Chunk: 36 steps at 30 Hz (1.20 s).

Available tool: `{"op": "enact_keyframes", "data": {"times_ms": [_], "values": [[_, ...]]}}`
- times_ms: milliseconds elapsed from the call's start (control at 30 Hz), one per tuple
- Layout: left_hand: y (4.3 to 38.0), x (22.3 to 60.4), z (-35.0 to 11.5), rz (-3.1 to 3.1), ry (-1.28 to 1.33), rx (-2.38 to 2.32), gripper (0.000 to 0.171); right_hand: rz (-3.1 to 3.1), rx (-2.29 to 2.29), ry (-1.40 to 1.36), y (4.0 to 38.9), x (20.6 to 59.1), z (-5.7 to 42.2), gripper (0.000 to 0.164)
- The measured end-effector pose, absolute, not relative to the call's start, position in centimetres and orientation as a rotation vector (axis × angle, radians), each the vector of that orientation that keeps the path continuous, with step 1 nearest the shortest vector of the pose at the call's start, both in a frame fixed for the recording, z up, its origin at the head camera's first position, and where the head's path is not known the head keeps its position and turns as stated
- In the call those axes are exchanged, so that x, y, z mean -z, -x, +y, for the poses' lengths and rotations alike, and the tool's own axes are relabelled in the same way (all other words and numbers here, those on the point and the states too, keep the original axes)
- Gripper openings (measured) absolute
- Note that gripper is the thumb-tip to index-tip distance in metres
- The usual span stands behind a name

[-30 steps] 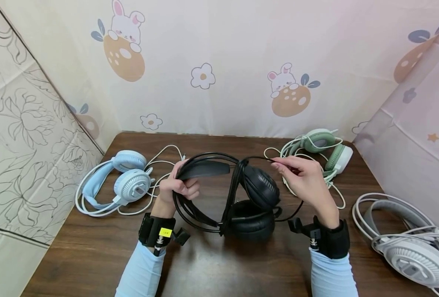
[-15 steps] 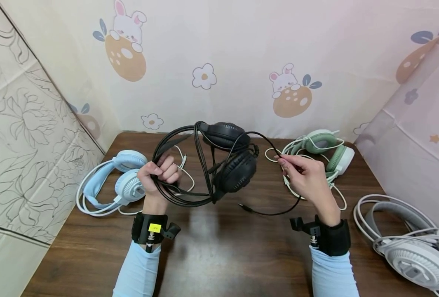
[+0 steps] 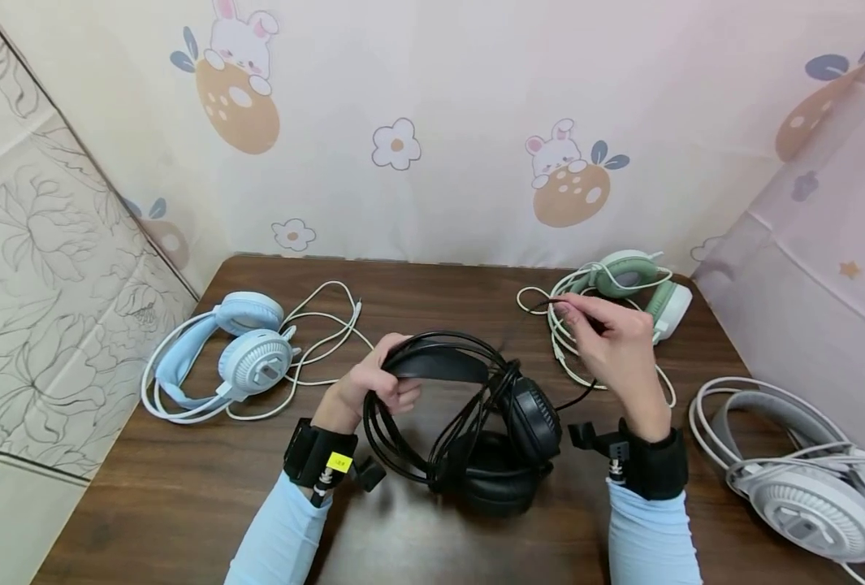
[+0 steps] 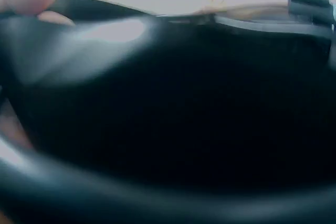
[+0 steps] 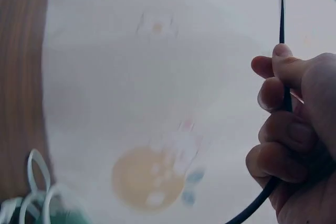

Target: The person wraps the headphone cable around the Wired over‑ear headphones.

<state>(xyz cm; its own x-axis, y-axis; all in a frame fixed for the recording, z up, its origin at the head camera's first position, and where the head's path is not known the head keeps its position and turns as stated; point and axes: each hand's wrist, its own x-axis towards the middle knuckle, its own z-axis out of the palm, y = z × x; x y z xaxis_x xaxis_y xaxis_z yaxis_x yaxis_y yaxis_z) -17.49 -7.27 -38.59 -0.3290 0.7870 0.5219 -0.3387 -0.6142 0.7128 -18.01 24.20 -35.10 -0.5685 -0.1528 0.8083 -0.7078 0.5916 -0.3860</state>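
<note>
In the head view, my left hand (image 3: 377, 380) grips the headband of a pair of black headphones (image 3: 537, 418), held tilted above the table. Loops of black cable run along the band and lie in a bundle across it near the ear cups. To the right, my right hand (image 3: 617, 345) pinches the free part of the black cable (image 3: 574, 400), and a thin stretch leads back toward the headphones. The right wrist view shows this cable (image 5: 255, 204) passing through the curled fingers. A dark headband (image 4: 173, 108) fills most of the left wrist view, blurred.
Light blue headphones (image 3: 257, 363) with a white cord lie at the left of the wooden table (image 3: 417, 544). Green headphones (image 3: 625, 276) with a pale coiled cord are behind my right hand. Grey-white headphones (image 3: 815, 516) lie at the right edge. A patterned curtain (image 3: 469, 73) closes off the back.
The black headphones swung up and left with my left hand, then came back down to the right, nearer the person. My right hand stayed almost in place, still pinching the cable.
</note>
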Motion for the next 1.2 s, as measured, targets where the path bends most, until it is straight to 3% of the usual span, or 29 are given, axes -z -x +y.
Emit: {"op": "enact_keyframes", "data": {"times_ms": [300, 367, 433, 467, 533, 600, 867, 1200], "values": [[17.2, 37.7, -7.2, 0.237, -1.291, -2.039, 0.074, -2.486, -1.023, -0.58, 19.4, 37.5, 25.6, 0.014], [17.2, 37.8, -7.4, 0.134, -1.274, -2.097, 0.054, -2.556, -1.031, -0.613, 19.5, 37.8, 25.5, 0.017], [17.2, 37.9, -7.7, 0.026, -1.238, -2.169, 0.023, -2.584, -1.042, -0.631, 19.5, 38.0, 25.4, 0.018], [17.2, 37.9, -7.9, -0.03, -1.209, -2.213, 0.017, -2.593, -1.036, -0.64, 19.5, 38.0, 25.3, 0.019], [17.3, 37.9, -8.3, -0.125, -1.139, -2.303, 0.03, -2.612, -1.018, -0.643, 19.5, 38.0, 25.2, 0.018], [17.4, 37.8, -8.7, -0.221, -1.043, -2.403, 0.032, -2.623, -0.987, -0.643, 19.4, 37.9, 24.9, 0.018], [17.8, 37.5, -11.2, -0.502, -0.526, -2.731, 0.025, -2.553, -0.853, -0.838, 18.5, 37.3, 23.2, 0.016], [18.1, 37.3, -12.4, -0.478, -0.43, -2.844, 0.026, -2.488, -0.778, -1.1, 15.7, 35.2, 19.4, 0.008]]}}
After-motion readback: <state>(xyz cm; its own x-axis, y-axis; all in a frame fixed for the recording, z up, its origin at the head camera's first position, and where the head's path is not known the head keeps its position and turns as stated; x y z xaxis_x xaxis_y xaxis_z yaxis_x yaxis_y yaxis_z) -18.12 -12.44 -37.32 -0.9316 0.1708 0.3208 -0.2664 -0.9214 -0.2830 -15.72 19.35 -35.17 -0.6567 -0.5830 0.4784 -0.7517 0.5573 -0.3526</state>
